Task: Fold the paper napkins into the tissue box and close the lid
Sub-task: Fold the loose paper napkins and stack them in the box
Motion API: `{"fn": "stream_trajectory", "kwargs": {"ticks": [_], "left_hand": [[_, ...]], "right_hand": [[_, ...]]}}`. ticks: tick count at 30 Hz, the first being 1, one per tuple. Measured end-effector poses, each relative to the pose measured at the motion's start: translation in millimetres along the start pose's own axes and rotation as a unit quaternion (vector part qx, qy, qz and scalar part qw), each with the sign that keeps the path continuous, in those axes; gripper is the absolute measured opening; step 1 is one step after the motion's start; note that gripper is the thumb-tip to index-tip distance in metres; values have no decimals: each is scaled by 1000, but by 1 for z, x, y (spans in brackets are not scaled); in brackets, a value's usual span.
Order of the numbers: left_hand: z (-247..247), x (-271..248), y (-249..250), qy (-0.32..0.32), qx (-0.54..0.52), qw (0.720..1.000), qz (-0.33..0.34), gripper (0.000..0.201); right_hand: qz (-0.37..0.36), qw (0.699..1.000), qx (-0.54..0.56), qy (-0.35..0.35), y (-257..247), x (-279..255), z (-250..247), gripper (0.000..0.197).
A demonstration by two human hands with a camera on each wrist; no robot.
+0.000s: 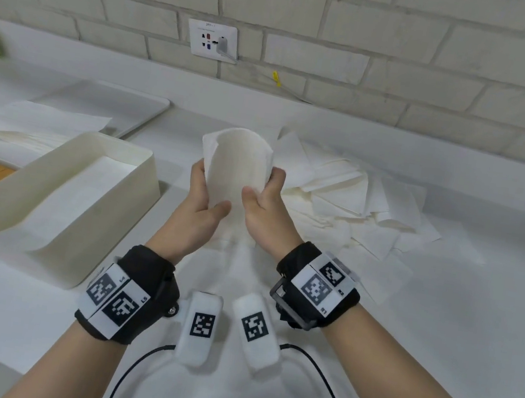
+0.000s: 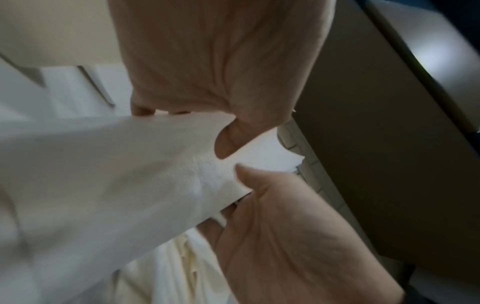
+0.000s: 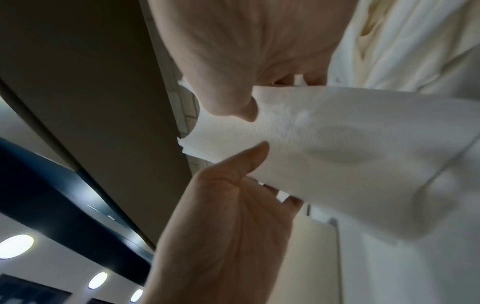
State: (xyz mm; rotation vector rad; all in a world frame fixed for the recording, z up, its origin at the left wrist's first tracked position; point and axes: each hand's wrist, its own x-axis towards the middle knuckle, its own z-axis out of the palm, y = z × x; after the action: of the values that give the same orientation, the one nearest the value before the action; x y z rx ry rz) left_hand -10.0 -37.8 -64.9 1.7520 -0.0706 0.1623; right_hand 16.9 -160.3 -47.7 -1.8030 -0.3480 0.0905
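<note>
**Napkin held curved between both hands above the table**

Napkin (image 1: 235, 174), white and embossed, is bowed into a trough between the left hand (image 1: 200, 205) and the right hand (image 1: 264, 211), held above the table (image 1: 439, 327). Its long axis runs away from the person, the rounded far end tipped upward toward the brick wall (image 1: 350, 14), the hollow side facing the camera. Each hand pinches one long edge, thumb on the inner face and fingers (image 3: 293, 202) curled behind (wrist views confirm both grips). The tissue box (image 1: 141, 177), open-topped and cream, sits to the left, a flat white sheet inside. Loose napkins (image 1: 356, 199) lie heaped to the right, behind the hands. A folded stack (image 1: 37, 124) and a white tray (image 1: 125, 103) lie beyond the box. A wall socket (image 1: 213, 40) is mounted above the table.
</note>
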Motion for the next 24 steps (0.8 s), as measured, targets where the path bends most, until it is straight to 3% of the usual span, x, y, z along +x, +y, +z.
{"fn": "stream_trajectory", "kwargs": {"ticks": [3, 6, 11, 15, 18, 21, 24], "left_hand": [[3, -1, -4, 22, -15, 1000, -14, 41], [6, 1, 0, 62, -38, 997, 16, 35], [10, 0, -2, 57, -54, 997, 14, 40], [12, 0, -9, 48, -51, 997, -13, 34], [6, 3, -4, 84, -58, 995, 9, 23], [-11, 7, 9, 144, -94, 984, 47, 29], [-22, 7, 14, 145, -35, 986, 73, 39]], "right_hand": [[38, 999, -33, -15, 10, 0, 0, 13], [10, 1000, -21, 4, 5, 2, -3, 7], [29, 999, -16, 4, 9, 2, -4, 28], [44, 997, -69, -6, 25, 3, -3, 34], [14, 994, -110, -9, 21, 6, -11, 36], [-14, 983, -182, -36, 14, 10, -26, 33], [-15, 956, -285, -66, 8, 17, -40, 30]]}}
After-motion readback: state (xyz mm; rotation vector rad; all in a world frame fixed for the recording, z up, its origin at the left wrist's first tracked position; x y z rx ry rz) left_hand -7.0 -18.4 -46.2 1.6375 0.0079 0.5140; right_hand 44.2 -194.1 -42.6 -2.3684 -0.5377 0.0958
